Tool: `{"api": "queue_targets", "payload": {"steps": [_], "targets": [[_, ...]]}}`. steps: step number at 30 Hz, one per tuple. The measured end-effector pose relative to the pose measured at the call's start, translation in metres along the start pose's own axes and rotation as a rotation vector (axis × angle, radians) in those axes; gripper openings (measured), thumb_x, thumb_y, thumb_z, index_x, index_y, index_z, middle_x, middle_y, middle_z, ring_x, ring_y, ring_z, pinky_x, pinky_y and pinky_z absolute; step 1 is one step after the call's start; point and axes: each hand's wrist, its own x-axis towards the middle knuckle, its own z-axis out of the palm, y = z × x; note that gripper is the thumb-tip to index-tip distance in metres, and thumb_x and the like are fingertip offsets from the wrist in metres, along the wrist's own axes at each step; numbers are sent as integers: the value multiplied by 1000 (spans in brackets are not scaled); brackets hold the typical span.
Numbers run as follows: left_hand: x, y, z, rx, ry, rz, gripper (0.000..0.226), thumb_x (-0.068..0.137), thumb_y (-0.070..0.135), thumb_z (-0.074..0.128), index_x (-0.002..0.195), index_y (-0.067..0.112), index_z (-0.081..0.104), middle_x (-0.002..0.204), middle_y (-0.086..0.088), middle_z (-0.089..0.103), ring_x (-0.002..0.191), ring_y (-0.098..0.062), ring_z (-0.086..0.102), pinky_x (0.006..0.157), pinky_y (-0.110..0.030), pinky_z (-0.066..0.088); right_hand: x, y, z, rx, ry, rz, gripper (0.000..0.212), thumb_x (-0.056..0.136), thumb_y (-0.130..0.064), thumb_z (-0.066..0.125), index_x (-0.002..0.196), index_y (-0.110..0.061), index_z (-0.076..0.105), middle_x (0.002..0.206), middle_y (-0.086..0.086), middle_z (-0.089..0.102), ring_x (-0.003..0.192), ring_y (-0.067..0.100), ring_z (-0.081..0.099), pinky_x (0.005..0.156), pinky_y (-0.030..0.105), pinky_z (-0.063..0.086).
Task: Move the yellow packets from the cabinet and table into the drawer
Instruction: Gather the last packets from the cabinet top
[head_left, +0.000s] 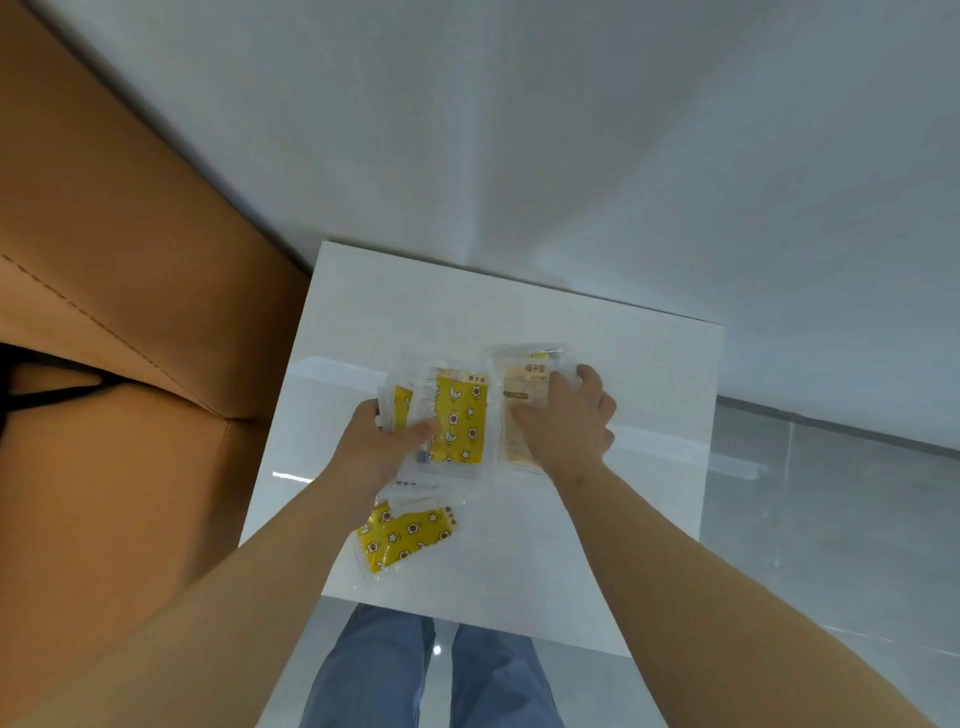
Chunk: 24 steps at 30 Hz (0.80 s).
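Several yellow packets with a star and moon print lie on the white cabinet top (597, 545). My left hand (382, 441) grips a small stack of them at its left edge, thumb over a packet (461, 421) that faces up. My right hand (566, 421) presses down on a paler packet (524, 384) lying back side up, fingers spread over its edges. One more yellow packet (408, 538) lies loose and tilted nearer to me, partly under my left forearm. No drawer is in view.
An orange-brown sofa or headboard (114, 364) stands close on the left of the cabinet. White walls meet in a corner behind it. Grey glossy floor (831, 519) lies to the right. My legs in blue jeans (415, 675) are below the front edge.
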Motion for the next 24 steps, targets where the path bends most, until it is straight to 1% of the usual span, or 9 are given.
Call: {"api": "queue_targets", "payload": {"steps": [3, 5, 9, 13, 15, 17, 18, 21, 24], "targets": [[1, 6, 5, 69, 81, 64, 27, 93, 26, 55, 118, 17, 55, 110, -4, 59, 102, -25, 56, 82, -36, 46, -3, 2, 7, 75, -4, -11, 36, 86, -29, 60, 120, -20, 50, 148, 2, 18, 125, 30, 34, 98, 45, 38], [1, 8, 7, 125, 154, 103, 29, 90, 23, 61, 117, 14, 57, 107, -5, 60, 101, -26, 57, 81, -35, 46, -4, 8, 11, 122, -14, -14, 35, 86, -27, 61, 117, -17, 49, 135, 6, 33, 114, 29, 45, 94, 47, 44], [-2, 15, 5, 123, 213, 113, 43, 72, 16, 80, 111, 16, 60, 104, -6, 65, 96, -29, 62, 89, -46, 52, -11, 20, 12, 250, 2, -13, 45, 84, -23, 63, 124, -22, 42, 111, 6, 52, 103, 28, 55, 85, 42, 50], [-12, 23, 5, 12, 168, 137, 5, 82, 20, 71, 77, 20, 68, 96, -20, 68, 90, -38, 64, 89, -49, 53, -22, 29, -1, 405, -21, -20, 68, 87, -14, 61, 141, -29, 24, 103, -10, 54, 90, 15, 52, 76, 29, 44], [-16, 25, 5, 98, 197, 197, 17, 87, 24, 65, 70, 20, 64, 87, -21, 66, 82, -40, 61, 80, -42, 54, -27, 33, -11, 450, -16, -3, 57, 90, -17, 58, 138, -23, 30, 104, -6, 57, 87, 16, 52, 73, 27, 42], [-28, 33, 6, 290, 275, 299, 29, 90, 26, 59, 69, 7, 58, 67, -13, 54, 63, -27, 48, 59, -29, 40, -32, 35, -21, 443, -5, 3, 36, 92, -22, 56, 124, -16, 40, 103, -3, 58, 85, 17, 51, 70, 27, 42], [-34, 38, 6, 385, 322, 361, 33, 91, 26, 56, 71, 0, 55, 64, -11, 49, 60, -22, 42, 54, -29, 32, -35, 36, -26, 439, 3, 2, 28, 93, -24, 54, 117, -14, 43, 100, -4, 56, 84, 17, 51, 70, 28, 42], [-54, 54, 4, 541, 414, 491, 28, 93, 26, 52, 76, 3, 51, 63, -3, 47, 57, -16, 40, 51, -26, 29, -49, 34, -44, 528, 49, -2, 22, 95, -24, 51, 113, -13, 46, 97, -4, 55, 86, 20, 55, 70, 30, 44], [-78, 72, 0, 509, 425, 558, 23, 95, 25, 51, 86, 4, 50, 66, -4, 49, 62, -21, 44, 54, -29, 33, -67, 27, -64, 674, 115, -10, 19, 95, -20, 51, 113, -13, 50, 92, -8, 56, 81, 12, 55, 65, 22, 42]]}}
